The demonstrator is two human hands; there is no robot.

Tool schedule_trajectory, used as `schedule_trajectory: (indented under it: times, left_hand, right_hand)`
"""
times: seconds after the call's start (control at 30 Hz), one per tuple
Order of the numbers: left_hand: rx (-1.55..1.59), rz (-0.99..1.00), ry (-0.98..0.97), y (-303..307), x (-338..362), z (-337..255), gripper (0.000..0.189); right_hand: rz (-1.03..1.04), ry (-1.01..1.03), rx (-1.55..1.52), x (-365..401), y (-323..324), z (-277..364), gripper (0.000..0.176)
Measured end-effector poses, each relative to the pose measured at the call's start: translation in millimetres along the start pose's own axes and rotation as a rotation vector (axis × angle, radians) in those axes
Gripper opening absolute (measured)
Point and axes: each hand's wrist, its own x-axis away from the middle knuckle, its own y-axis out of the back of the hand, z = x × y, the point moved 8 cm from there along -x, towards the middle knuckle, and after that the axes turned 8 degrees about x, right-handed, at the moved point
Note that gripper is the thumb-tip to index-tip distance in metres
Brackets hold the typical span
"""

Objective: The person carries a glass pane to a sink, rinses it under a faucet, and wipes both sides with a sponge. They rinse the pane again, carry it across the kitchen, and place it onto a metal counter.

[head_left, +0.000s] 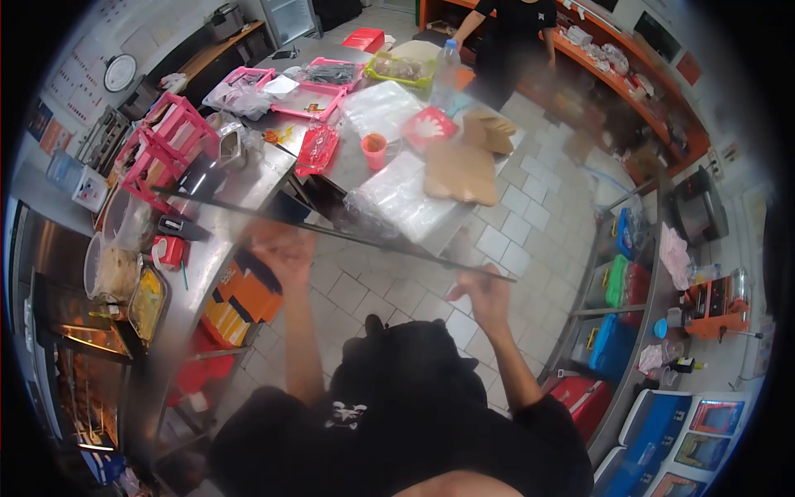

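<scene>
A long, thin, dark metal rod, like a skewer [373, 241], runs slantwise in front of me, its left end over the steel counter and its right end at my right hand. My right hand [487, 291] is closed around that right end, thumb pointing inward. Near the rod's left half is my left hand [286, 255], smeared by motion and overlapping the rod in this view; I cannot tell whether its fingers grip it. Both forearms reach forward over the tiled floor.
The steel counter [236, 224] at left carries a pink rack [166, 149] and a tray with yellow food [148, 305]. Ahead, a table holds plastic bags [406, 195], brown cardboard [462, 172] and a pink cup [374, 151]. Another person [513, 41] stands beyond it. Shelves line the right.
</scene>
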Motion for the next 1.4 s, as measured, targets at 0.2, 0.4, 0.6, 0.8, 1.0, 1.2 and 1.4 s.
schedule_trajectory:
  times: [0.2, 0.4, 0.6, 0.8, 1.0, 1.2, 1.4]
  left_hand:
    - [-0.250, -0.385, -0.291, 21, 37, -15, 0.060]
    - [-0.329, -0.518, -0.187, 131, 38, -44, 0.075]
    - [-0.158, -0.664, -0.121, 119, 39, 8, 0.064]
    - [0.038, -0.381, 0.099, 163, 28, 32, 0.028]
    - [0.032, -0.802, -0.029, 129, 57, 40, 0.052]
    - [0.022, -0.693, -0.024, 142, 61, 15, 0.075]
    - [0.177, -0.261, 0.079, 158, 65, 4, 0.053]
  right_hand:
    - [0.040, -0.067, -0.084, 3, -27, -25, 0.007]
    - [0.070, -0.094, 0.124, -4, -31, -19, 0.010]
    - [0.036, -0.186, 0.221, 9, -30, -13, 0.015]
    - [0.014, -0.097, 0.243, 25, -46, 22, 0.010]
    - [0.016, 0.245, 0.537, 12, -61, 57, 0.023]
    - [0.143, 0.138, 0.207, 4, -77, 43, 0.040]
    - [0.429, 0.152, 0.071, -6, -110, 36, 0.057]
